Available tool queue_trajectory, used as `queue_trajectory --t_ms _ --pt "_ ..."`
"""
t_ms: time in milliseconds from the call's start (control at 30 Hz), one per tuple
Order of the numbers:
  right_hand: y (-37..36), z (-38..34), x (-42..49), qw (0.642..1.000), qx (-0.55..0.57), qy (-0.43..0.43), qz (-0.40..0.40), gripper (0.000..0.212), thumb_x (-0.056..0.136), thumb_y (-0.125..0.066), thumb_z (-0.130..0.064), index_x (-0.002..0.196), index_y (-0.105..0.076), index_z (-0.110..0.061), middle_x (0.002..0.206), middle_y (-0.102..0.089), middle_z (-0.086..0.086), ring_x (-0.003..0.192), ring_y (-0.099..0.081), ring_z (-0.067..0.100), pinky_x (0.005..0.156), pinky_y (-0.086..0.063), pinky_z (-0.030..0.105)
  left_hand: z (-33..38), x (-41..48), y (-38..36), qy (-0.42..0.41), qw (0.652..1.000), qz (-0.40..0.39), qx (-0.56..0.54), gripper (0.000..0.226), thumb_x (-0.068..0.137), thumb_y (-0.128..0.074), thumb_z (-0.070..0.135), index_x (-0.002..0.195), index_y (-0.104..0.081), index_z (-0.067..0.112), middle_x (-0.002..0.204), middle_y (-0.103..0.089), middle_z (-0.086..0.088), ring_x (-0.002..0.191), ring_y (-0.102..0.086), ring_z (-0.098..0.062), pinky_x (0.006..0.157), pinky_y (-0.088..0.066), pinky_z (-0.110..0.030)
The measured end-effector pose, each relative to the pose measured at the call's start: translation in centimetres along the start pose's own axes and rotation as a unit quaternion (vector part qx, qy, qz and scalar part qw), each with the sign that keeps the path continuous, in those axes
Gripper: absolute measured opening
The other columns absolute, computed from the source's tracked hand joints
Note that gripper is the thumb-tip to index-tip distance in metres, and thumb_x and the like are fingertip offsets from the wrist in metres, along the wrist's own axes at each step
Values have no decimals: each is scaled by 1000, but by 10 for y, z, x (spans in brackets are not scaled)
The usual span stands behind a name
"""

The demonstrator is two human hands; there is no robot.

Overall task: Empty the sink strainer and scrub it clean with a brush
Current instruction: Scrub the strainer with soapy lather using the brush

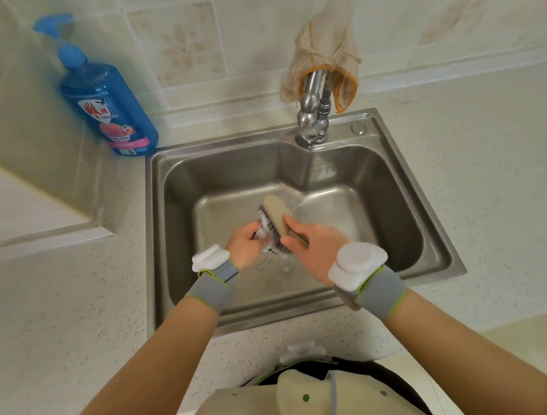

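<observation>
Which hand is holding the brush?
The right hand holds the tan brush, bristles turned toward the left hand, which instead grips the mostly hidden strainer over the sink.

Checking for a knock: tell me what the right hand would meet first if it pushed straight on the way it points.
The right hand grips the brush and points up-left; it would likely meet the strainer in the left hand first, though depth is unclear.

Speckled countertop (482,189), inset steel sink (432,226), blue soap bottle (107,102)
</observation>
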State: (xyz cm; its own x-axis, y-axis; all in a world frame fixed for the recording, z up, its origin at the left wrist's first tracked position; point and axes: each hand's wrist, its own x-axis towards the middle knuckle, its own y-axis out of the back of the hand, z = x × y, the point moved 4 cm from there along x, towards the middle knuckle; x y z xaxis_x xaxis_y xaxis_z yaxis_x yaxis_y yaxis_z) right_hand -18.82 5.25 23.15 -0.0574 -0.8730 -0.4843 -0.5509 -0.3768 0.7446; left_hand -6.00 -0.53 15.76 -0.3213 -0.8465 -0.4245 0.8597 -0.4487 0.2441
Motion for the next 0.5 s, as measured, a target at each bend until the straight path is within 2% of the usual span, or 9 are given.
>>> queue_trajectory --t_ms 133,200,267,300,400,433,500 --pt "7 11 15 999 26 -38 8 50 97 -41 -42 145 -32 -33 146 -45 3 133 -44 30 107 -36 31 2 -2 -2 -6 1000 -15 10 7 64 -45 14 63 -48 20 67 -47 -3 63 -40 -8 61 -32 -24" --pt "8 9 12 999 24 -35 14 49 97 -42 -41 144 -33 -33 144 -48 3 131 -46 30 105 -37 30 0 1 0 -4 1000 -7 17 16 74 -49 10 62 -47 20 67 -46 -3 60 -40 -3 58 -31 -19" --pt "0 3 -1 1000 15 -5 -2 49 97 -42 -42 144 -32 -36 141 -52 2 126 -50 30 100 -40 30 -6 5 3 -2 1000 -6 20 31 85 -48 -2 62 -45 19 71 -46 -6 66 -43 -8 60 -32 -19" --pt "-2 1 -4 1000 11 4 -4 48 97 -41 -42 144 -31 -37 140 -52 1 125 -51 30 99 -41 30 -7 5 4 -4 1000 -10 20 30 84 -48 -3 63 -45 18 71 -47 -7 68 -43 -10 61 -33 -20" --pt "6 11 10 998 42 -40 12 49 97 -42 -40 144 -33 -33 144 -48 3 130 -46 30 103 -37 28 -1 2 3 -4 999 -19 25 11 66 -44 12 62 -47 21 61 -48 2 52 -45 6 55 -33 -12" --pt "7 14 11 998 43 -46 12 49 97 -42 -40 144 -33 -33 144 -48 4 130 -47 30 103 -38 29 1 0 2 -7 1000 -15 17 11 62 -41 13 60 -47 21 57 -48 6 47 -44 8 53 -32 -11" --pt "3 8 3 1000 24 -20 -3 49 97 -41 -42 144 -32 -36 141 -51 3 126 -50 30 100 -40 29 1 0 5 -3 1000 2 6 8 60 -42 14 56 -46 20 51 -49 9 49 -44 5 54 -33 -15"
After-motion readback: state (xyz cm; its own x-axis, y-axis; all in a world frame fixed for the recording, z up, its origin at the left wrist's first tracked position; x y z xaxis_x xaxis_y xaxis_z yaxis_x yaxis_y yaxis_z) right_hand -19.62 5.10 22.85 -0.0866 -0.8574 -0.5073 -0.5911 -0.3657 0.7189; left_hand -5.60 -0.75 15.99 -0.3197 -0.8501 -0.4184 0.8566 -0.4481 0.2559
